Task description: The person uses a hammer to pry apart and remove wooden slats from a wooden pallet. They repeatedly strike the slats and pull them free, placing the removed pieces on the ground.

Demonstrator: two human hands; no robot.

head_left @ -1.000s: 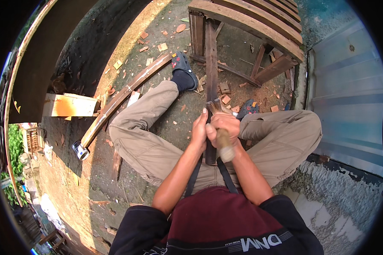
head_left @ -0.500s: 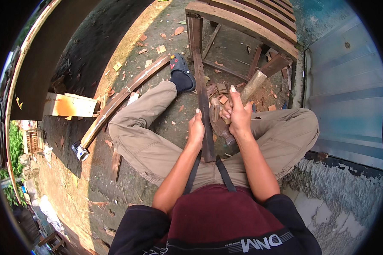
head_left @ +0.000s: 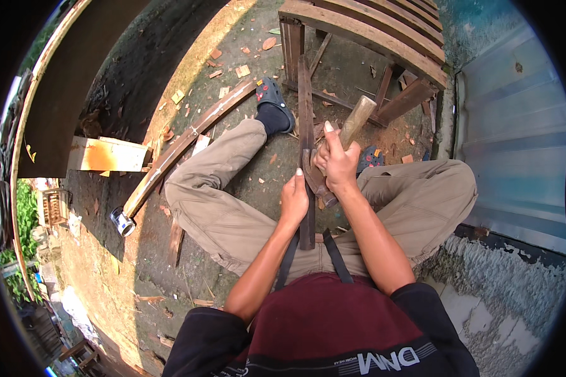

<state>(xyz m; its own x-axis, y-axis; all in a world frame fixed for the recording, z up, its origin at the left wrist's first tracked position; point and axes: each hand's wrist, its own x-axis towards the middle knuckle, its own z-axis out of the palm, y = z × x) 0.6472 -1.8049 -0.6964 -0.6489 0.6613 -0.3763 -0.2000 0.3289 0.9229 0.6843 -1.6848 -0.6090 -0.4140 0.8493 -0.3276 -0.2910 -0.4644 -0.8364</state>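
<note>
My left hand (head_left: 294, 200) is closed around the lower part of a dark wooden strip (head_left: 305, 107), thumb pointing away from me. The strip runs lengthwise between my legs, its near end by my lap and its far end in front of the slatted wooden bench. In my right hand (head_left: 338, 162) is a hammer (head_left: 360, 116), gripped close to its head. Its pale wooden handle sticks out to the far right. The rusty head lies against the strip, just beyond my left fingers. Whether the claw grips anything in the strip, I cannot tell.
The slatted bench (head_left: 365, 28) stands ahead. A long wooden beam (head_left: 188, 139) lies to the left, with a tin can (head_left: 122, 222) at its near end and a wooden block (head_left: 107, 154) beside it. Wood chips litter the ground. A metal sheet (head_left: 516, 138) closes the right side.
My right hand has brought the hammer leftward, so its head now meets the wooden strip. The strip's far end has shifted to the right. My left hand keeps its hold.
</note>
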